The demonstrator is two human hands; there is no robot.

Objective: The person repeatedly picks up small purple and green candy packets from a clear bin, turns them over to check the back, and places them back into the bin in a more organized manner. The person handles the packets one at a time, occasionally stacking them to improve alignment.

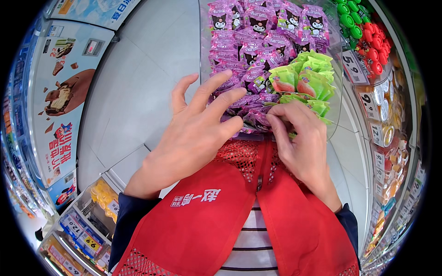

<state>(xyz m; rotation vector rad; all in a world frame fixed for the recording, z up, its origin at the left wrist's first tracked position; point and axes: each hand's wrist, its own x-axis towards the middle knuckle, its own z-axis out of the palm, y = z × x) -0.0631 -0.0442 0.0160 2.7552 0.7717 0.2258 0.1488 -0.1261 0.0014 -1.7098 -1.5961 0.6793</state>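
Note:
In front of me, a clear plastic bin (340,103) holds many purple snack packets (259,20) printed with a cartoon character, packed in rows. A cluster of green packets (307,77) with a red fruit picture stands at its right side. My left hand (203,127) is spread over the near left part of the purple packets, fingers apart, holding nothing. At the bin's near end, my right hand (300,134) pinches the edge of a purple packet (257,117) between thumb and forefinger, beside the lower green packets. Its other fingers are curled and partly hidden.
To the right, curved shelving carries green-capped (348,19) and red-capped (376,48) goods, tubs (388,136) and price cards (355,67). A freezer-like cabinet with a printed side panel (62,103) stands left. Below left is a shelf of yellow packets (103,198). Grey tiled floor (138,86) lies between.

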